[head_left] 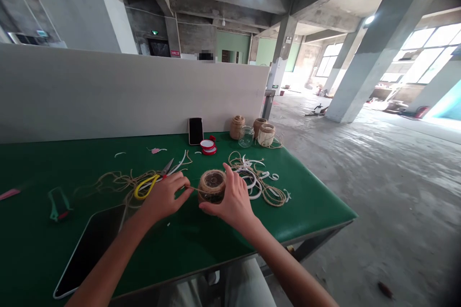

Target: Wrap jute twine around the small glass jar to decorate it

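Note:
My right hand (230, 200) grips a glass jar wrapped in jute twine (212, 187) from its right side, near the middle of the green table (288, 216). My left hand (166, 196) pinches a strand of the twine (189, 188) running to the jar. Just behind that hand lie yellow-handled scissors (147, 186), and a loose tangle of twine (118, 181) spreads to its left. To the right of the jar sits another twine tangle (268, 192) mixed with curled white strips (250, 177). The fingers hide part of the jar.
A black tablet (90, 244) lies at the near left. Along the white back panel (126, 96) stand a phone (196, 131), a red ribbon spool (208, 146) and several jars. The table's right edge drops to a concrete floor (360, 177) with pillars.

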Demonstrator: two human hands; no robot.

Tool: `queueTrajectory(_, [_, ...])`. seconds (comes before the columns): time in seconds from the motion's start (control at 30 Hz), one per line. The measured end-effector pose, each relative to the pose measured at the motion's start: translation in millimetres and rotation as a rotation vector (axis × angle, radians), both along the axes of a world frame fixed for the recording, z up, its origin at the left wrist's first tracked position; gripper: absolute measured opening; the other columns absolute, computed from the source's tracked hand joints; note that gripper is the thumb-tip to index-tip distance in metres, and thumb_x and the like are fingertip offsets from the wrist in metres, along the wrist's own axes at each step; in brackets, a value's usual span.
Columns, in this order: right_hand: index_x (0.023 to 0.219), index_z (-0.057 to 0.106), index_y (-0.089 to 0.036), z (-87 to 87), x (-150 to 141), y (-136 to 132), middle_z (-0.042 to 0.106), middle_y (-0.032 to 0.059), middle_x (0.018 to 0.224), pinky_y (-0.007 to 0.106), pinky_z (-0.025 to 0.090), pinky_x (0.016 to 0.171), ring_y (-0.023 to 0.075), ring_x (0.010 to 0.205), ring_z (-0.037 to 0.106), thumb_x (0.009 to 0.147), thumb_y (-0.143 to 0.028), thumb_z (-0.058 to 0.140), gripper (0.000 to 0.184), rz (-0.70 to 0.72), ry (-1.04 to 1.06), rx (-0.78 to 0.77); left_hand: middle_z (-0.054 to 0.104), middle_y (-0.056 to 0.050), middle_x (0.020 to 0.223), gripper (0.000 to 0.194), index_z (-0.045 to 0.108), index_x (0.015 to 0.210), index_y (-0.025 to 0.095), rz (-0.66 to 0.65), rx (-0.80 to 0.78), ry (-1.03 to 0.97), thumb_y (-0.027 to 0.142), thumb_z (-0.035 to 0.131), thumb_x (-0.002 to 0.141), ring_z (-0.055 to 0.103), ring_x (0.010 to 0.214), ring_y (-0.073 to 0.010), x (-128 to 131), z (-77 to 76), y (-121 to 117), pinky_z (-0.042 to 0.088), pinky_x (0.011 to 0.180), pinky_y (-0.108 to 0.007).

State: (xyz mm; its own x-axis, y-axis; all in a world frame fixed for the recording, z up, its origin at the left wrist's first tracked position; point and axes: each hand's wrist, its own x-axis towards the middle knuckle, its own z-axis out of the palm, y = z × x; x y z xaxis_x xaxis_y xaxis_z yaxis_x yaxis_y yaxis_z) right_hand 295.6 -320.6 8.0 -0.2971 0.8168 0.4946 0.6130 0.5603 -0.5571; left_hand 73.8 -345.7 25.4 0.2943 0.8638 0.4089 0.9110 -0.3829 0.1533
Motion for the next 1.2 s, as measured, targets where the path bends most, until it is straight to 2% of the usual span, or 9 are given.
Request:
queueTrajectory(0.1, [0.142,0.016,-0.026,-4.1,-3,5,0.046,0.0112,0.122,0.049,0.038,0.097,0.0323,0.115,0.045,0.061,-0.046,0.074,0.102,0.032,0.077,-0.075,0.057,-0.003,0.08,0.026,0.056,0.08,0.02,0.004,0.007,-0.023,0.037,0.04,0.091,0.054,0.07,-0.0145,1,-0.2,-2,0.039,0.062,-0.025])
queueTrajectory(0.2, [0.141,0.017,-0.026,-5.0,1,13,0.042,0.0101,0.126,0.046,0.038,0.1,0.0295,0.119,0.043,0.061,-0.04,0.075,0.1,0.116,0.148,-0.144,0.056,-0.002,0.078,0.028,0.054,0.074,0.02,0.017,0.01,-0.024,0.039,0.041,0.09,0.053,0.069,-0.014,1,-0.3,-3,0.038,0.061,-0.024])
queueTrajectory(0.33, [0.138,0.017,-0.025,-2.5,18,26,0.042,0.0088,0.123,0.044,0.036,0.103,0.0265,0.118,0.045,0.059,-0.036,0.077,0.099,0.323,0.183,-0.264,0.053,0.001,0.069,0.033,0.046,0.066,0.019,0.069,-0.042,-0.065,0.043,0.042,0.089,0.05,0.058,-0.012,0,-2.5,-3,0.036,0.057,-0.023])
queueTrajectory(0.5, [0.137,0.014,-0.025,5.0,35,36,0.041,0.0096,0.126,0.039,0.035,0.105,0.0227,0.121,0.046,0.064,-0.029,0.075,0.095,0.546,0.204,-0.375,0.05,0.004,0.058,0.033,0.044,0.069,0.02,0.111,-0.207,-0.158,0.047,0.042,0.088,0.048,0.05,-0.0118,-4,-8.4,-4,0.033,0.05,-0.022])
queueTrajectory(0.63, [0.137,0.015,-0.025,6.9,38,38,0.041,0.0094,0.125,0.038,0.032,0.107,0.0224,0.123,0.043,0.064,-0.025,0.075,0.094,0.581,0.195,-0.369,0.052,0.003,0.06,0.036,0.047,0.069,0.02,0.151,-0.25,-0.163,0.051,0.042,0.087,0.052,0.054,-0.0134,-12,-13.3,-5,0.035,0.052,-0.023])
queueTrajectory(0.9, [0.136,0.014,-0.028,5.0,57,42,0.039,0.0088,0.129,0.039,0.031,0.108,0.0223,0.125,0.043,0.065,-0.02,0.074,0.093,0.582,0.234,-0.376,0.061,0.0,0.072,0.038,0.056,0.074,0.021,0.2,-0.179,-0.13,0.048,0.036,0.091,0.055,0.064,-0.0142,-29,-22.2,-11,0.037,0.055,-0.023])
queueTrajectory(1.03, [0.136,0.012,-0.03,6.4,73,44,0.036,0.009,0.133,0.04,0.031,0.108,0.0229,0.126,0.042,0.065,-0.019,0.074,0.095,0.637,0.258,-0.433,0.057,0.002,0.066,0.038,0.057,0.071,0.021,0.219,-0.137,-0.125,0.048,0.039,0.09,0.051,0.057,-0.0125,-29,-17.1,-15,0.035,0.053,-0.022])
queueTrajectory(1.2, [0.137,0.011,-0.032,5.3,76,44,0.037,0.0086,0.135,0.042,0.031,0.107,0.0231,0.127,0.043,0.068,-0.019,0.072,0.093,0.723,0.317,-0.498,0.059,0.001,0.068,0.035,0.06,0.073,0.021,0.162,-0.068,-0.174,0.047,0.043,0.088,0.052,0.059,-0.0127,-27,-5.0,-21,0.038,0.057,-0.023])
